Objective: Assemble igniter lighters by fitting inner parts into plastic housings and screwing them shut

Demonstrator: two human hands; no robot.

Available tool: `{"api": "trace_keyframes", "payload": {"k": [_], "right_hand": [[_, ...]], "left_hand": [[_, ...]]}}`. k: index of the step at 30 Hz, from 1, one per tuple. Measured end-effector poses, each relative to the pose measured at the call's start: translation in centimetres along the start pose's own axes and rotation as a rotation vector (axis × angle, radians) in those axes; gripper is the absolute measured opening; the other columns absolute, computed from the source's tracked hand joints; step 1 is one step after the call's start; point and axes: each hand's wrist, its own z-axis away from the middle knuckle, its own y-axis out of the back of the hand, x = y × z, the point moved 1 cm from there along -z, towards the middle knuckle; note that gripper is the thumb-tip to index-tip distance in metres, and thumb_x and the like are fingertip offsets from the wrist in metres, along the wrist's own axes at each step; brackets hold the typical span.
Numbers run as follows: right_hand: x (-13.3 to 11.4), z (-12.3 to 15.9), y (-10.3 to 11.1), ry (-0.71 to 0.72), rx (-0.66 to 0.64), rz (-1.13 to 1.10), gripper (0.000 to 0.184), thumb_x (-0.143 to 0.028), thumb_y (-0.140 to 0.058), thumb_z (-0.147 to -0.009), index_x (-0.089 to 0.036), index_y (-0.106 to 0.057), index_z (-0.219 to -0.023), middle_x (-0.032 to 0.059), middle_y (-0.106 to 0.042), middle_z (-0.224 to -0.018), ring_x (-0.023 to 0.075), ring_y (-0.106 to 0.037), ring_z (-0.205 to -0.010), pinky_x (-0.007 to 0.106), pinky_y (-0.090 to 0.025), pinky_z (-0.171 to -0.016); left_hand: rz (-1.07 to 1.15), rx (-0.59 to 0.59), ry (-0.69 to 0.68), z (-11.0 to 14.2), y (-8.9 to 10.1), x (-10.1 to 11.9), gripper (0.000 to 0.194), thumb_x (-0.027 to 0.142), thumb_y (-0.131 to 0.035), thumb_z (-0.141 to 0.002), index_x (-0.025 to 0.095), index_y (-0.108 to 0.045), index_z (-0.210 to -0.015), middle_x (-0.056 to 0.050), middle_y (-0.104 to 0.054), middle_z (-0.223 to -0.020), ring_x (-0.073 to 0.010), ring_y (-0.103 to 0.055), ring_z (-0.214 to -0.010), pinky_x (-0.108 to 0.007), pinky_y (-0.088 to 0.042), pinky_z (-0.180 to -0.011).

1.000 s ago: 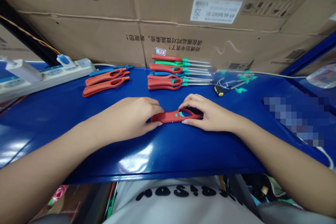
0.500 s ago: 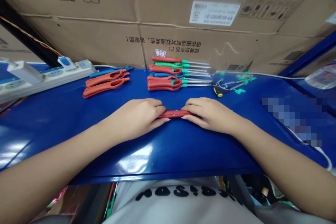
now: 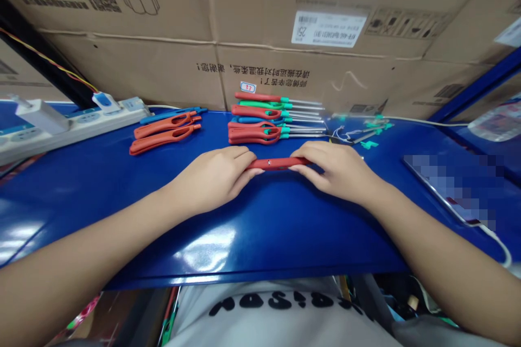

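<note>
Above the middle of the blue table, I hold a red lighter body (image 3: pixel 277 163) edge-on between both hands. My left hand (image 3: pixel 222 173) is closed on its left end, thumb on the near side and fingers over the far side. My right hand (image 3: pixel 336 169) pinches its right end the same way. Both ends are partly hidden by the fingers. Just beyond lies a stack of long-necked lighters (image 3: pixel 254 133) in red, green and blue, with metal rods pointing right. Farther left are two red lighter bodies (image 3: pixel 163 140) without rods and a blue piece (image 3: pixel 173 113).
A white power strip (image 3: pixel 77 120) with plugs runs along the left. Small green plastic bits (image 3: pixel 369 145) and a partly hidden tool lie behind my right hand. A phone-like slab (image 3: pixel 451 195) with a white cable is at right. A cardboard box (image 3: pixel 252 21) walls off the back.
Both hands have raised the red lighter body slightly away from me and turned it a little. My right hand has shifted toward its right end, and more of the body shows.
</note>
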Motion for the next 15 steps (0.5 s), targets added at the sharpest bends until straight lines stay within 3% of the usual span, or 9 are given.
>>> {"api": "trace_keyframes", "payload": {"k": [3, 6, 10, 12, 15], "right_hand": [[0.04, 0.05, -0.12, -0.094, 0.012, 0.013, 0.026, -0.038, -0.051, -0.101, -0.020, -0.070, -0.100, 0.0071, -0.076, -0.097, 0.0232, -0.069, -0.086, 0.033, -0.047, -0.071], [-0.10, 0.04, -0.45, -0.125, -0.066, -0.048, 0.028, -0.035, -0.046, -0.102, -0.020, -0.070, -0.096, 0.0055, -0.076, -0.094, 0.0225, -0.070, -0.086, 0.033, -0.047, -0.072], [-0.23, 0.00, -0.49, -0.036, -0.083, -0.227, 0.029, -0.034, -0.045, -0.103, -0.020, -0.070, -0.101, 0.0066, -0.075, -0.099, 0.0214, -0.069, -0.092, 0.034, -0.051, -0.081], [-0.35, 0.02, -0.40, 0.061, -0.030, -0.337, 0.025, -0.037, -0.054, -0.099, -0.022, -0.070, -0.111, 0.0069, -0.074, -0.109, 0.0212, -0.069, -0.100, 0.035, -0.053, -0.088], [-0.62, 0.16, -0.40, 0.164, 0.071, -0.419, 0.022, -0.031, -0.059, -0.097, -0.024, -0.069, -0.116, 0.0056, -0.074, -0.113, 0.0193, -0.069, -0.102, 0.035, -0.054, -0.092]], "left_hand": [[0.056, 0.040, 0.008, -0.04, 0.24, -0.24, 0.038, 0.046, -0.045, -0.102, 0.019, -0.053, -0.126, -0.010, -0.067, -0.122, -0.0262, -0.067, -0.106, -0.035, -0.052, -0.086], [-0.014, 0.032, -0.045, -0.03, 0.36, -0.38, 0.041, 0.048, -0.048, -0.101, 0.020, -0.053, -0.131, -0.010, -0.066, -0.125, -0.0266, -0.066, -0.108, -0.035, -0.051, -0.087], [-0.056, 0.009, -0.136, 0.08, 0.29, -0.59, 0.042, 0.052, -0.040, -0.103, 0.022, -0.062, -0.123, -0.006, -0.074, -0.103, -0.0228, -0.070, -0.090, -0.031, -0.048, -0.076], [-0.028, 0.012, -0.168, 0.16, 0.19, -0.67, 0.045, 0.054, -0.039, -0.103, 0.021, -0.067, -0.115, -0.005, -0.074, -0.087, -0.0206, -0.070, -0.076, -0.029, -0.045, -0.067], [0.027, 0.038, -0.201, 0.30, 0.11, -0.56, 0.045, 0.052, -0.038, -0.104, 0.020, -0.070, -0.108, -0.005, -0.073, -0.080, -0.0187, -0.067, -0.066, -0.029, -0.041, -0.061]]}}
